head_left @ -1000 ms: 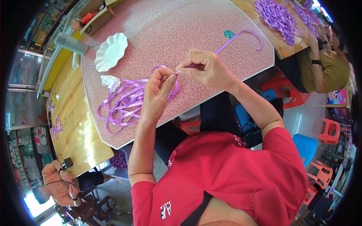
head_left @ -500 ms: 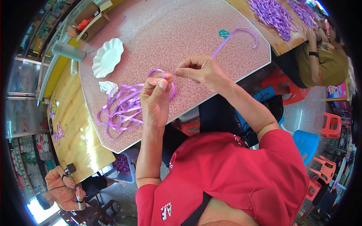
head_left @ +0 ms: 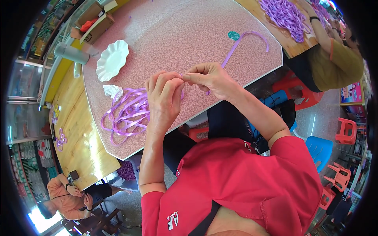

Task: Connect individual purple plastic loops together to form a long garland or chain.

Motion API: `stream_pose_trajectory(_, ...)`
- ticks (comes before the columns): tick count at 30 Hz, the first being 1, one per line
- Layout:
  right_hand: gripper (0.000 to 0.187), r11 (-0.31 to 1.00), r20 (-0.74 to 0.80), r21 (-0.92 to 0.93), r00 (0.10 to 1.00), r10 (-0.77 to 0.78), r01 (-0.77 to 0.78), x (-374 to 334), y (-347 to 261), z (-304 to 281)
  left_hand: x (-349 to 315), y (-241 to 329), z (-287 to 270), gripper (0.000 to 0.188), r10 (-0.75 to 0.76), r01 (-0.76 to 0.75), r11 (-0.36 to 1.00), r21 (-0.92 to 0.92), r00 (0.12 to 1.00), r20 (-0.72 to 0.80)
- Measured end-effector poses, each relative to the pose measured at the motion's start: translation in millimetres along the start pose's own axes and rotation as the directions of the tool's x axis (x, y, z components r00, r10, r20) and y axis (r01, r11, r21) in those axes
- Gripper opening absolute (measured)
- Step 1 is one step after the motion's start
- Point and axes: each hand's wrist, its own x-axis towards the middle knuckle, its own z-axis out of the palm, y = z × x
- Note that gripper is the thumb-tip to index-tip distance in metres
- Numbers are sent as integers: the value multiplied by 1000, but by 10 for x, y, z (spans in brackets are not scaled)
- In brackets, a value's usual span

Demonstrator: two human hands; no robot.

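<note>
Your left hand (head_left: 162,94) and right hand (head_left: 212,82) meet over the pink speckled tabletop (head_left: 177,39), fingertips of both pinched on purple ribbon (head_left: 136,104); the pinched bit mostly hidden. Loops heaped just left of your left hand, near crumpled white tissue (head_left: 113,91). Free end curves beyond your right, beside a green oval patch (head_left: 233,35).

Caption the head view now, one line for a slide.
Left hand and right hand pinch purple ribbon over a pink speckled table, near a ribbon tangle and a white scalloped dish.
</note>
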Motion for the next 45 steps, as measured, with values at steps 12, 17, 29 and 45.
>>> stream_pose_trajectory(12, 18, 975, 134, 165, 983, 127, -149, -6, -43, -9, 46, -80, -159, 19, 71, -60, 995, -86, 989, 129)
stream_pose_trajectory(17, 15, 960, 12, 276, 999, 39, -41, -14, 31, 152, -94, 5, 33, 13, -214, 189, 933, -308, 976, -49)
stream_pose_trajectory(29, 20, 432, 140, -478, 552, -822, 765, 79, 81, 151, -59, 74, 24, 14, -596, 389, -343, -855, 613, 518)
stream_pose_trajectory(45, 25, 176, 289, -674, 475, -831, 717, 6, 2, 104, -162, 220, 137, 16, -734, 447, 243, -861, 665, 138)
